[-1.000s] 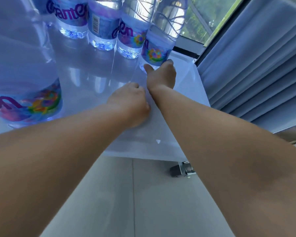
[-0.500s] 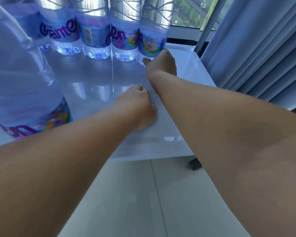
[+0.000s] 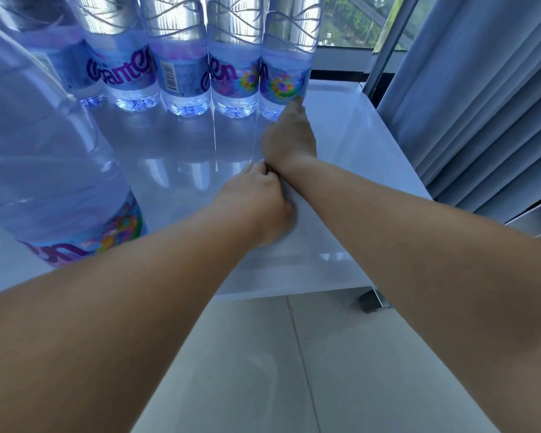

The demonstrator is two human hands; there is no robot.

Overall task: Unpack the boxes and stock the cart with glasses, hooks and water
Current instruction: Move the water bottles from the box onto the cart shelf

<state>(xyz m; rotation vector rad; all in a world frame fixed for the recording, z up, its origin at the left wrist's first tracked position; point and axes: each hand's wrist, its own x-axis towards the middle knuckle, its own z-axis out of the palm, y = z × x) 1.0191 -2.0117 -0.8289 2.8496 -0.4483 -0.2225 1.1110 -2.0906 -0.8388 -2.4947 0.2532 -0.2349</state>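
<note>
Nearest the camera, two bare forearms extend forward over a grey tiled floor (image 3: 263, 370) toward the cart shelf (image 3: 372, 182), a glossy white surface with a raised rim.

The left hand (image 3: 256, 204) rests knuckles-up on the shelf near its front edge. Its fingers are curled under the palm; whether they pinch anything cannot be determined, as the palm hides them. Its fingertips sit against the wrist of the right arm.

The right hand (image 3: 289, 135) reaches further in. Its fingers are fairly straight, and the leading fingertip touches the base of the end bottle (image 3: 286, 73), the rightmost unit in the row of water bottles (image 3: 181, 73) standing upright along the far side of the shelf. A further large bottle (image 3: 44, 170) stands at the near left, very close to the lens.

Beyond the shelf are a window (image 3: 350, 23) and a pleated grey curtain (image 3: 481, 104) on the right.

Judged step: aligning the end bottle with the row.

Hazards:
- A push applied low on a tall bottle can tip it; the bottles stand close together, so one toppling may knock its neighbours.
- The glossy shelf offers little friction; a bottle may slide further than intended toward the rim.
- The crossed forearms limit reach and correction.
- The near-left bottle stands beside the left forearm and may be struck on withdrawal.
</note>
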